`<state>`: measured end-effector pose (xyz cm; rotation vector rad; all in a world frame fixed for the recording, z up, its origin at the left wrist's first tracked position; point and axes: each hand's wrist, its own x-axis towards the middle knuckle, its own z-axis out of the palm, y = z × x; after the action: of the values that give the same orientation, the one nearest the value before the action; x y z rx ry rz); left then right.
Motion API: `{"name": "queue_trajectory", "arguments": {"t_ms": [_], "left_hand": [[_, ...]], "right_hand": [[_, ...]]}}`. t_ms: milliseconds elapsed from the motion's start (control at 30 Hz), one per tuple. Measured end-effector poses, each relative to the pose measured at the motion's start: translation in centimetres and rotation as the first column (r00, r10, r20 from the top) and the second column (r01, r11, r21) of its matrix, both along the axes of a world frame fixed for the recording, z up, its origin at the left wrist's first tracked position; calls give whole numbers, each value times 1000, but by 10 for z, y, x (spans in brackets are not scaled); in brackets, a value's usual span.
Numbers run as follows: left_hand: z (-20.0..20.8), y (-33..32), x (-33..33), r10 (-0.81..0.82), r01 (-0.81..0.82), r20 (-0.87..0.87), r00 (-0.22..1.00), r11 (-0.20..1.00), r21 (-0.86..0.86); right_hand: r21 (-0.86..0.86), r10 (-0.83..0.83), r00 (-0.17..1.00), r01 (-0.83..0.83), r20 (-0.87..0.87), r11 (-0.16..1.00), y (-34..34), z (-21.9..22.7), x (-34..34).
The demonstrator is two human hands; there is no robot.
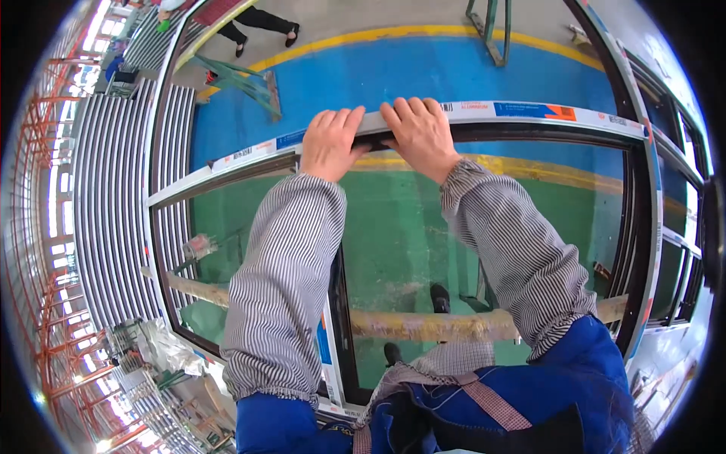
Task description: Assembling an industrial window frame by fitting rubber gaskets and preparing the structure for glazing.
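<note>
A large dark window frame (641, 219) lies in front of me, with a crossbar (473, 113) covered in white, blue and orange printed protective film. My left hand (329, 144) is wrapped over the middle of this crossbar, fingers on the far side and thumb toward me. Close beside it, my right hand (421, 135) holds the same bar in a similar way, its fingertips curled over the top edge. A dark upright bar (342, 340) runs from near my left hand down toward my body. Striped sleeve covers show on both forearms.
A padded support beam (423, 325) passes beneath the frame. Stacked metal profiles (110, 212) stand at left; more framed windows (673, 189) are at right. Green metal stands (253, 87) sit on the blue floor (363, 76). Another person's legs (261, 26) appear at the far side.
</note>
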<state>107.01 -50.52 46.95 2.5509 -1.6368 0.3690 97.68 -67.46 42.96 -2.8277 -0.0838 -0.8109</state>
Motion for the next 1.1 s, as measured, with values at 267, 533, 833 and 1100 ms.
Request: {"name": "queue_trajectory", "arguments": {"t_ms": [267, 533, 833, 1100], "left_hand": [[3, 28, 11, 195, -195, 2, 981, 979, 60], [-3, 42, 15, 258, -264, -129, 958, 964, -31], [3, 31, 9, 313, -313, -159, 936, 949, 31], [-13, -151, -83, -74, 64, -94, 993, 992, -106]], "right_hand": [[-100, -66, 997, 70, 36, 993, 42, -3, 27], [-205, -42, 996, 58, 84, 977, 39, -7, 29], [-255, -165, 953, 99, -253, 962, -197, 22, -122], [-338, -75, 991, 33, -113, 941, -186, 3, -106]]}}
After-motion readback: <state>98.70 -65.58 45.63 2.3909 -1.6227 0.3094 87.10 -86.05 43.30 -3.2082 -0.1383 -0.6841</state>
